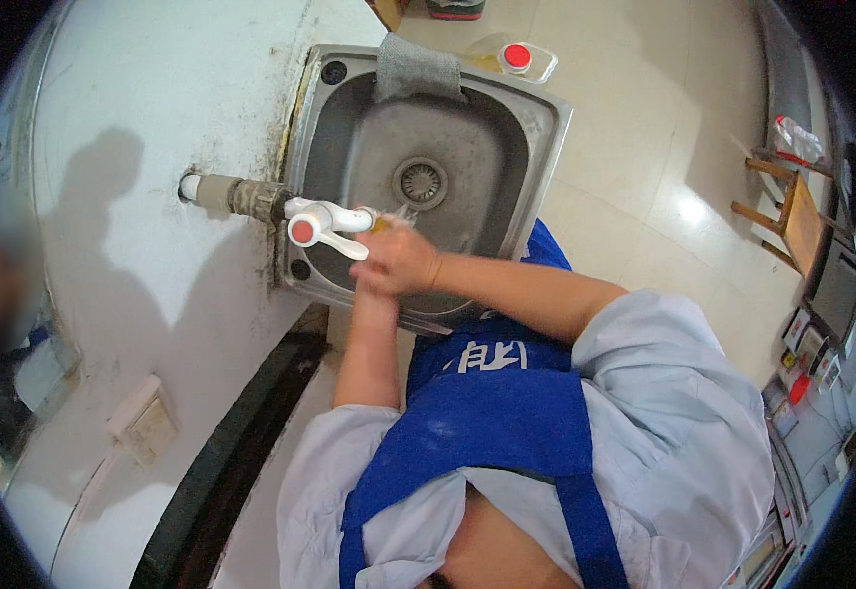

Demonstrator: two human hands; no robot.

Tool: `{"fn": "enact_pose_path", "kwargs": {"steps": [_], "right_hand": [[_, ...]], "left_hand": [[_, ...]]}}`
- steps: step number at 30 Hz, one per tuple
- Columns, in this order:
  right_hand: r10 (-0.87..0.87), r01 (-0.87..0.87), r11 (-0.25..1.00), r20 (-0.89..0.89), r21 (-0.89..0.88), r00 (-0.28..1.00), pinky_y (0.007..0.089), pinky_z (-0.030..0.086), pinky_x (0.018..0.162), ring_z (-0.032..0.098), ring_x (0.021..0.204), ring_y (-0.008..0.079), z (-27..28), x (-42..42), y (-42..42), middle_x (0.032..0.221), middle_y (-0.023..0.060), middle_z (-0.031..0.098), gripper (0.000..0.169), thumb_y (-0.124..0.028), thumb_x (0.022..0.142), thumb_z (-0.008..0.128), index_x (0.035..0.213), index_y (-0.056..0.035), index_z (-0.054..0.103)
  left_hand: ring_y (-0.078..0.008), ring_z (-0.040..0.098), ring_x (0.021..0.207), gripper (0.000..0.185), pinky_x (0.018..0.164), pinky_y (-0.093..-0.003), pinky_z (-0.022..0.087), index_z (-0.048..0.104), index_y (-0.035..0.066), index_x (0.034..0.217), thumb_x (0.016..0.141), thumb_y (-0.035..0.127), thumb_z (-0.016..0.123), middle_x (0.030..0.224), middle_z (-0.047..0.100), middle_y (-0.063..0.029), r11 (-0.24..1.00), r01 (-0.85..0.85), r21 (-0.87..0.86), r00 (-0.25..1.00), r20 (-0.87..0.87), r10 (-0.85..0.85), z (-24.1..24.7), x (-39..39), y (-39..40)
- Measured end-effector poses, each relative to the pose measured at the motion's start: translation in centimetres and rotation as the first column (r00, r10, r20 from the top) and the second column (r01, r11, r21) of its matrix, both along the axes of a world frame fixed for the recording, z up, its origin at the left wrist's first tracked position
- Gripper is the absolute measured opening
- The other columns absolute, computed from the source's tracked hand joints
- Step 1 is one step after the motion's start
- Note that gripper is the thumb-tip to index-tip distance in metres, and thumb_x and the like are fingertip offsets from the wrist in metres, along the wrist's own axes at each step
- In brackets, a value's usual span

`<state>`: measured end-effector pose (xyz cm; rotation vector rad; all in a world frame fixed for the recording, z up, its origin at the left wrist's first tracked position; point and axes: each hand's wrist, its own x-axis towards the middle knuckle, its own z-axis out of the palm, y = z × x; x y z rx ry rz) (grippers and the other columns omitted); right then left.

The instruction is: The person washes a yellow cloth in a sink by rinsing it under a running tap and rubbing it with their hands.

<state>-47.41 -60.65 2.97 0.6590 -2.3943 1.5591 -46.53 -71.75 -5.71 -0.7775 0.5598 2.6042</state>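
Note:
My right hand (407, 259) is closed around my left hand (391, 224) at the wrist end, under the spout of a white plastic tap (328, 221) with a red cap. Both hands are blurred, and most of my left hand is hidden by the right. Beside the spout's mouth there is a small clear splash, which looks like water. The hands are over the near left part of a stainless steel sink (546, 140), left of and nearer than its drain strainer (421, 182). A grey cloth (417, 68) hangs over the sink's far rim.
The tap's pipe fitting (240, 195) comes out of the stained white wall (200, 96) on the left. A plastic bottle with a red cap (516, 57) stands beyond the sink. At the right is a wooden stool (800, 221). A person's blurred head shows at the left edge.

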Motion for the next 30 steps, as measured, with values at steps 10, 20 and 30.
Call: {"fn": "enact_pose_path", "kwargs": {"steps": [10, 20, 30], "right_hand": [[-0.135, 0.084, 0.986, 0.412, 0.141, 0.901, 0.0503, 0.049, 0.066, 0.062, 0.071, 0.0401, -0.6, -1.0, -0.9, 0.072, 0.0199, 0.062, 0.030, -0.035, 0.079, 0.060, 0.075, -0.0056, 0.057], [-0.276, 0.310, 0.950, 0.364, -0.035, 0.889, 0.0430, 0.046, 0.082, 0.059, 0.095, 0.0355, -0.2, -0.6, -0.8, 0.102, 0.0180, 0.061, 0.034, -0.031, 0.080, 0.063, 0.103, -0.0053, 0.062], [-0.084, 0.167, 0.969, 0.391, -0.183, 0.917, 0.0409, 0.050, 0.069, 0.061, 0.078, 0.0324, -0.1, 1.5, 0.8, 0.085, 0.0118, 0.063, 0.024, -0.031, 0.085, 0.058, 0.083, -0.0076, 0.066]], "left_hand": [[-0.0212, 0.059, 0.098, 0.037, 0.085, -0.0401, 0.048, 0.054, 0.015, 0.112, 0.093, 0.044, 0.042, 0.108, 0.060, -0.0036, 0.983, 0.175, 0.048, 0.964, 0.195, -0.181, 3.9, -2.8, 1.2], [-0.0250, 0.052, 0.111, 0.044, 0.094, -0.0406, 0.043, 0.051, 0.008, 0.114, 0.093, 0.045, 0.039, 0.116, 0.055, -0.0091, 0.949, 0.167, 0.268, 0.969, -0.221, -0.108, -2.9, -2.3, -1.4], [-0.0257, 0.053, 0.110, 0.045, 0.093, -0.0421, 0.043, 0.052, 0.008, 0.114, 0.093, 0.045, 0.037, 0.116, 0.056, -0.0093, 0.965, 0.190, -0.183, 0.923, 0.369, -0.112, 3.6, -2.0, 0.6]]}}
